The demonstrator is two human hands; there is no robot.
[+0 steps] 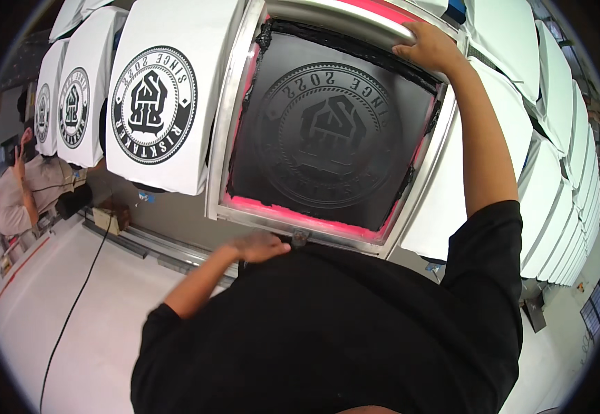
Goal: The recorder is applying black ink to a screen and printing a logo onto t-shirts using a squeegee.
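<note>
A screen printing frame (pixel 215 186) with a metal border lies in front of me, its mesh covered in black ink and showing a round emblem. Pink-red strips run along the mesh's edges. Across the far end stretches a long pale squeegee (pixel 341 18), and my right hand (pixel 430 48) is closed round its right end. My left hand (pixel 255 247) is by the near edge of the frame, left of a small dark knob (pixel 300 239). Its fingers are stretched out, slightly blurred, with nothing visible in them. Whatever is under the screen is hidden.
White shirts (pixel 176 21) printed with a round black emblem lie on boards to the left. Plain white shirts (pixel 507 131) line the boards on the right. Another person (pixel 34 183) is at the far left. A black cable (pixel 72 310) crosses the pale floor.
</note>
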